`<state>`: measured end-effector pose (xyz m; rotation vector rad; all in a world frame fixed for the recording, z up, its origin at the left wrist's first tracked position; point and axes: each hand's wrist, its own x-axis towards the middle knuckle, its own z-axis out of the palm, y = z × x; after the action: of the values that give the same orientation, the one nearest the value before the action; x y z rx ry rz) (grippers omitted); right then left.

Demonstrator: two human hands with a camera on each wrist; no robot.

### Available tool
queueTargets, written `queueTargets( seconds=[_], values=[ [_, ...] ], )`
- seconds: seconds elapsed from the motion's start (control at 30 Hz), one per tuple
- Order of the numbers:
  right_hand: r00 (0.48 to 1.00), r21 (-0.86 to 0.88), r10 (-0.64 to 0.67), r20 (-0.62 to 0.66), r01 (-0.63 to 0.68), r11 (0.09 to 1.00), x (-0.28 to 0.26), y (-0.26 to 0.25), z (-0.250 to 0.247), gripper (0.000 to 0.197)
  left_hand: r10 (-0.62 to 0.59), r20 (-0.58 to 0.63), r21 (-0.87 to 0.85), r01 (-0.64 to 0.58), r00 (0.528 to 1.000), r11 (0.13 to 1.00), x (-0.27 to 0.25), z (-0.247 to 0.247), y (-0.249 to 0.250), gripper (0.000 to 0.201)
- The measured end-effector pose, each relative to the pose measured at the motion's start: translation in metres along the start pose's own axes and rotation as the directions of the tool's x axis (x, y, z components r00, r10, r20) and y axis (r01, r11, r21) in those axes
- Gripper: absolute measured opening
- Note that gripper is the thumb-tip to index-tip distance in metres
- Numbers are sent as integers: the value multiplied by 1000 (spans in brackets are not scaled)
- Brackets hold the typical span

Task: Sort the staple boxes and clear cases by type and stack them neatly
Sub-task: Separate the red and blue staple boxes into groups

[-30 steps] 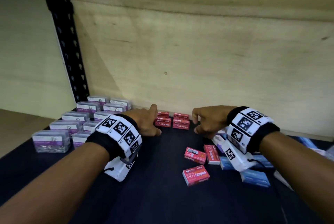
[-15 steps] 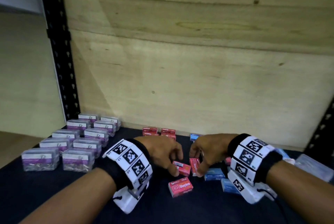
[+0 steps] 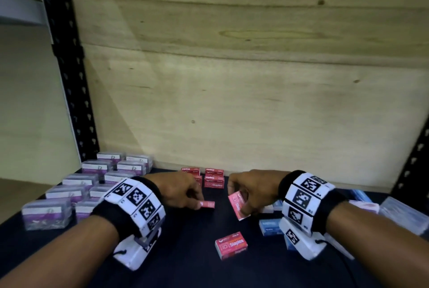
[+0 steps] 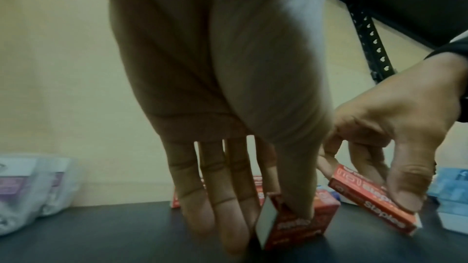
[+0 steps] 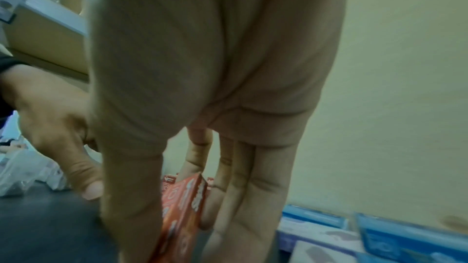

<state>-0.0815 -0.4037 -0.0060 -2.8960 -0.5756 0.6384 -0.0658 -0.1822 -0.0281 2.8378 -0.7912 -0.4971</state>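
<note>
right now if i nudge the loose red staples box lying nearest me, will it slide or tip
Probably slides: the red staples box lies flat on its broad face on the dark shelf. Likely stiff, since its cardboard edges look square. Staples would make it heavy for its size.

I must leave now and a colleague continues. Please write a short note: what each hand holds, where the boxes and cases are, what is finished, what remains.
Left hand pinches a red staple box standing on edge on the shelf.
Right hand holds a second red box, tilted.
Done: clear cases in rows at left; red stacks at the back wall.
Left: both held boxes, one loose red box, and the blue boxes at right.
</note>
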Motion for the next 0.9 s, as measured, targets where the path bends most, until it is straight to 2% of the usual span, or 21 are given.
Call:
queueTargets(
  seconds=[0.1, 0.2, 0.47, 0.6, 0.77, 0.9],
  values=[
    [999, 90, -25, 21, 23, 996, 7, -5, 3, 39, -19, -20, 28, 19, 1000, 999, -6, -2, -11, 28],
    [998, 87, -46, 52, 41, 995, 12, -11, 5, 42, -48, -35, 17, 49, 998, 999, -8, -2, -20, 25],
    [991, -105, -135, -7, 133, 985, 23, -21, 4, 52, -70, -63, -114, 62, 996, 992, -8, 0, -28, 22],
    [989, -168, -138, -52, 127, 978, 28, -23, 6, 57, -92, -65, -93, 86, 994, 992, -9, 2, -30, 19],
    [998, -163, -52, -38, 45, 986, 27, -22, 5, 30, -100, -76, -130, 89, 992, 988, -8, 3, -31, 18],
    [1000, -201, -13, -26, 8, 980, 29, -22, 3, 31, -56, -84, -197, 38, 995, 980, -9, 3, -35, 14]
  ],
)
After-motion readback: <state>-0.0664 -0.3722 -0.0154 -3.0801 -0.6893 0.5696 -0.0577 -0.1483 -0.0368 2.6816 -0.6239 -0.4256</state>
